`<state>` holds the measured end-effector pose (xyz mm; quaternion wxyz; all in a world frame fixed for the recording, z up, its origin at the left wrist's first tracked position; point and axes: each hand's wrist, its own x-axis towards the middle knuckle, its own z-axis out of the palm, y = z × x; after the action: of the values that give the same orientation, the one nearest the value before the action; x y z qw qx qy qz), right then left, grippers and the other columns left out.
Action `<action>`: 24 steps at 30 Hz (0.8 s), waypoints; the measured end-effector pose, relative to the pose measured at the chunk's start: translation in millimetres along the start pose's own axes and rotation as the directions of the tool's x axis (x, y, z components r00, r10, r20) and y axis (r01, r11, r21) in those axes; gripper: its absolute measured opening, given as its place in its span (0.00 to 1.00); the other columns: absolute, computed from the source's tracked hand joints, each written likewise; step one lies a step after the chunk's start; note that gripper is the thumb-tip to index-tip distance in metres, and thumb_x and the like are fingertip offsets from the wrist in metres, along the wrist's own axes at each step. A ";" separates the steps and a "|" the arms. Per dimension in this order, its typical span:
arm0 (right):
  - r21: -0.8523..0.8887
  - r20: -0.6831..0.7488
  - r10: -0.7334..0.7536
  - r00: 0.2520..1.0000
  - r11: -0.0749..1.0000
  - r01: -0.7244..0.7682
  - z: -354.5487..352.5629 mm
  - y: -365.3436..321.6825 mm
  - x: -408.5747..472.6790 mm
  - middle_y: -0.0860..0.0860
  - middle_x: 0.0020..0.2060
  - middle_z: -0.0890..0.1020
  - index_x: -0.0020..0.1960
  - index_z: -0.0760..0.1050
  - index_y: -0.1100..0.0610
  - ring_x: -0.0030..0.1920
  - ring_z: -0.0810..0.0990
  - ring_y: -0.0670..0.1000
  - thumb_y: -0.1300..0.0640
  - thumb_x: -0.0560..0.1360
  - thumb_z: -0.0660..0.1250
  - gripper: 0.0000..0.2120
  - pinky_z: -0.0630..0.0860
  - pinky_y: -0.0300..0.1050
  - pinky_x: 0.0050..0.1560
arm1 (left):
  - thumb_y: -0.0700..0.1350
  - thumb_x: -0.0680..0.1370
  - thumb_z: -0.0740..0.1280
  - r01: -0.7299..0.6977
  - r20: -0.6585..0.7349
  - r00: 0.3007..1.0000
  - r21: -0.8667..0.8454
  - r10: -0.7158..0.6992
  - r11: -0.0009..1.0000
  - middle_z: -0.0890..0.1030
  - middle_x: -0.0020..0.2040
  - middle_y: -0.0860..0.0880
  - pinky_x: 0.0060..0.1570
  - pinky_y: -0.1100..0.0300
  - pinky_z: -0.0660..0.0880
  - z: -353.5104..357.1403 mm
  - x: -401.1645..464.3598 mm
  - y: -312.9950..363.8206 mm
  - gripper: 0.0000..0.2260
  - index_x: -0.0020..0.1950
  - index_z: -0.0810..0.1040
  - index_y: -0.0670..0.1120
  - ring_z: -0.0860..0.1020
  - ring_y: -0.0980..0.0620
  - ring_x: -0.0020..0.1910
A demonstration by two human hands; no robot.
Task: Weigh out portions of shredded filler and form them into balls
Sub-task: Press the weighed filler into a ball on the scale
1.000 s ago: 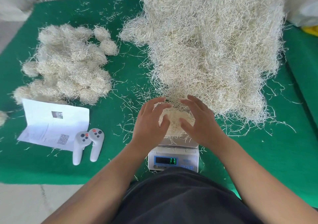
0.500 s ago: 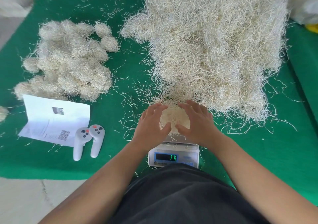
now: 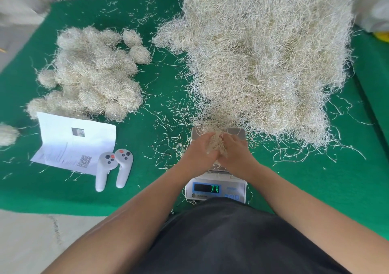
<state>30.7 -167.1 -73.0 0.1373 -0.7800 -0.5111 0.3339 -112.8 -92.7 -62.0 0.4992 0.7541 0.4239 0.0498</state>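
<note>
Left hand [image 3: 199,149] and right hand [image 3: 235,153] cup a pale shredded-filler portion [image 3: 216,145] between them above the small white digital scale [image 3: 216,186], squeezing it, seemingly to compact a ball.

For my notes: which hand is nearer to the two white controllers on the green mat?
Left. The left hand is over the scale, right of the controllers; the right hand is farther right.

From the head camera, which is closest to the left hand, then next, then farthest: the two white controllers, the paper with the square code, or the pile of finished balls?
From the left hand:
1. White controllers, just left.
2. Paper, farther left.
3. Pile of finished balls, far back left.
</note>
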 end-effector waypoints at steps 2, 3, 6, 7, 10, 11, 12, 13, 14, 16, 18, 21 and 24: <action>0.172 -0.029 0.041 0.999 0.984 -0.036 -0.8 -1.5 2.5 0.53 0.60 0.79 0.71 0.70 0.54 0.58 0.81 0.55 0.60 0.78 0.67 0.22 0.81 0.56 0.57 | 0.53 0.81 0.68 0.064 0.012 0.998 -0.183 -0.063 0.981 0.73 0.74 0.47 0.49 0.65 0.78 2.4 3.1 9.0 0.26 0.79 0.66 0.56 0.82 0.60 0.50; 0.276 -0.039 0.055 0.998 0.960 -0.042 -1.9 -1.6 2.4 0.52 0.54 0.81 0.69 0.71 0.54 0.47 0.84 0.49 0.63 0.78 0.67 0.21 0.83 0.48 0.44 | 0.55 0.81 0.67 0.094 0.003 0.995 -0.250 -0.097 0.964 0.72 0.74 0.47 0.51 0.62 0.79 2.2 5.0 12.2 0.25 0.78 0.67 0.57 0.82 0.56 0.55; 0.383 -0.069 0.050 0.996 0.923 -0.020 -5.0 2.9 4.9 0.52 0.48 0.82 0.66 0.72 0.51 0.33 0.81 0.44 0.67 0.76 0.68 0.22 0.74 0.34 0.29 | 0.55 0.81 0.66 0.121 -0.036 0.990 -0.317 -0.139 0.941 0.73 0.71 0.46 0.38 0.65 0.78 -1.4 10.6 16.4 0.21 0.75 0.71 0.57 0.79 0.54 0.46; 0.375 -0.073 0.040 0.997 0.927 -0.010 -5.2 4.0 5.4 0.53 0.51 0.81 0.68 0.72 0.51 0.37 0.82 0.47 0.66 0.76 0.68 0.23 0.74 0.35 0.30 | 0.53 0.82 0.66 0.123 -0.049 0.988 -0.295 -0.144 0.948 0.75 0.68 0.46 0.32 0.66 0.75 -1.6 11.2 16.2 0.20 0.74 0.71 0.56 0.77 0.56 0.38; 0.280 -0.066 0.008 0.998 0.960 0.011 -6.4 3.9 5.0 0.53 0.64 0.77 0.75 0.68 0.52 0.58 0.80 0.55 0.63 0.75 0.68 0.29 0.81 0.46 0.49 | 0.49 0.82 0.64 0.128 -0.084 0.985 -0.227 -0.150 0.965 0.80 0.61 0.50 0.29 0.64 0.71 -3.8 9.9 15.9 0.20 0.74 0.71 0.53 0.71 0.63 0.27; 0.259 -0.057 0.008 0.998 0.966 0.008 -7.6 5.1 3.9 0.52 0.69 0.74 0.77 0.66 0.51 0.64 0.77 0.55 0.61 0.75 0.68 0.31 0.80 0.48 0.57 | 0.50 0.82 0.64 0.113 -0.116 0.984 -0.179 -0.135 0.977 0.79 0.62 0.53 0.34 0.64 0.74 -5.2 9.8 14.2 0.19 0.74 0.71 0.54 0.73 0.64 0.30; 0.252 -0.056 0.001 0.998 0.968 0.013 -10.9 5.8 1.5 0.51 0.72 0.72 0.78 0.65 0.49 0.67 0.75 0.53 0.58 0.76 0.69 0.32 0.77 0.45 0.60 | 0.51 0.82 0.65 0.104 -0.169 0.978 -0.094 -0.119 0.990 0.78 0.64 0.57 0.44 0.61 0.75 -7.7 10.8 11.1 0.18 0.72 0.72 0.56 0.75 0.64 0.38; 0.258 -0.053 -0.005 0.999 0.966 0.019 -16.0 6.7 -1.2 0.49 0.73 0.71 0.78 0.64 0.46 0.66 0.76 0.51 0.54 0.76 0.70 0.32 0.76 0.41 0.60 | 0.54 0.81 0.65 0.122 -0.230 0.966 0.007 -0.117 0.992 0.77 0.63 0.62 0.54 0.56 0.71 -10.7 12.1 7.3 0.17 0.71 0.72 0.60 0.74 0.62 0.47; 0.255 -0.047 -0.009 0.999 0.967 0.020 -22.3 8.2 -2.8 0.47 0.72 0.72 0.78 0.63 0.43 0.64 0.77 0.49 0.47 0.76 0.71 0.32 0.76 0.41 0.61 | 0.56 0.81 0.65 0.165 -0.287 0.948 0.079 -0.136 0.983 0.76 0.60 0.67 0.58 0.53 0.64 -13.9 12.9 4.8 0.16 0.68 0.72 0.64 0.70 0.59 0.54; 0.168 -0.063 -0.002 0.998 0.986 0.012 -38.2 11.4 0.3 0.40 0.69 0.75 0.76 0.64 0.38 0.64 0.77 0.45 0.32 0.74 0.68 0.33 0.71 0.54 0.70 | 0.57 0.78 0.66 0.237 -0.349 0.917 0.086 -0.193 0.968 0.70 0.54 0.70 0.55 0.52 0.57 -17.9 14.6 2.1 0.15 0.65 0.73 0.68 0.60 0.58 0.58; 0.097 -0.169 0.034 0.985 0.995 -0.018 -54.2 16.0 8.9 0.37 0.67 0.76 0.72 0.69 0.35 0.64 0.77 0.43 0.28 0.75 0.64 0.28 0.64 0.57 0.73 | 0.57 0.76 0.65 0.236 -0.378 0.903 0.046 -0.202 0.971 0.69 0.54 0.66 0.55 0.51 0.56 -18.3 17.3 0.9 0.15 0.62 0.74 0.69 0.58 0.58 0.59; 0.141 -0.372 0.119 0.921 0.988 -0.071 -72.7 30.6 27.4 0.46 0.74 0.71 0.69 0.75 0.40 0.72 0.72 0.53 0.40 0.79 0.68 0.19 0.64 0.60 0.74 | 0.55 0.77 0.65 0.198 -0.411 0.896 0.034 -0.167 0.980 0.70 0.62 0.63 0.60 0.51 0.54 -19.7 22.3 3.4 0.13 0.61 0.75 0.68 0.60 0.57 0.64; 0.028 -0.399 0.167 0.902 0.985 -0.170 -88.7 51.8 47.4 0.55 0.83 0.51 0.74 0.71 0.41 0.78 0.57 0.66 0.48 0.79 0.70 0.24 0.61 0.67 0.76 | 0.54 0.79 0.65 0.140 -0.408 0.904 0.004 -0.126 0.990 0.71 0.63 0.64 0.62 0.52 0.53 -21.0 26.8 8.8 0.13 0.61 0.74 0.68 0.61 0.58 0.65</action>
<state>137.9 -136.5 -54.2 0.2067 -0.8734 -0.4042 0.1762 -101.0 -60.6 -53.8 0.3900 0.7047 0.5695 0.1642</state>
